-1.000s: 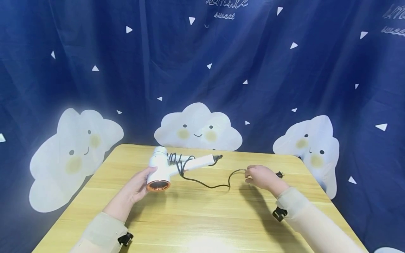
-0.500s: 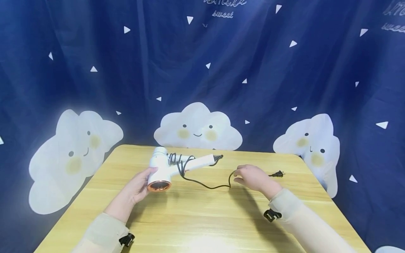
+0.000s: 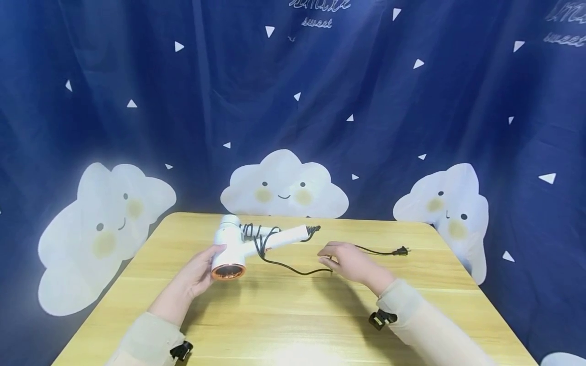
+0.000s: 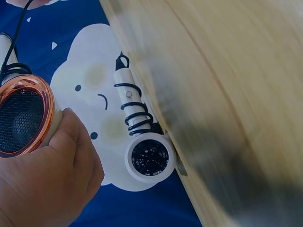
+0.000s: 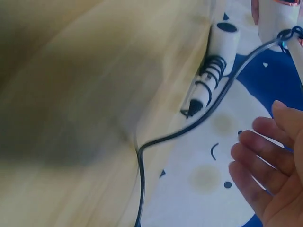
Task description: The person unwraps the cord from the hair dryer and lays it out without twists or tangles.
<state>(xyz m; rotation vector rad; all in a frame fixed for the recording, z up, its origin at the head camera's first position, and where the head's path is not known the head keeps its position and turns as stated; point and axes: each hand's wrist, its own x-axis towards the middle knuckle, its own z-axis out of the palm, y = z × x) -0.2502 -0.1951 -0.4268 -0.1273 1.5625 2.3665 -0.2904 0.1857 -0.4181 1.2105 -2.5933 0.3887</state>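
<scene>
A white hair dryer (image 3: 229, 249) with a copper-coloured ring is gripped round its body by my left hand (image 3: 198, 272). Its handle points right, with loops of black cord (image 3: 293, 268) about it. In the left wrist view the ringed grille (image 4: 21, 120) faces the camera, and my thumb lies against the body. My right hand (image 3: 352, 262) hovers over the cord, which runs beneath it to a plug (image 3: 402, 251). In the right wrist view, its fingers (image 5: 258, 163) are loosely bent, and the cord passes apart from them.
A second white hair dryer (image 4: 150, 158), its handle wound with black cord, lies on the wooden table (image 3: 284, 315) behind the first and is partly hidden in the head view. Behind the table hangs a blue curtain (image 3: 256, 91) with printed clouds.
My right hand has moved left above the cord, uncovering the plug and the stretch of cord beside it. The left hand and its hair dryer have hardly moved.
</scene>
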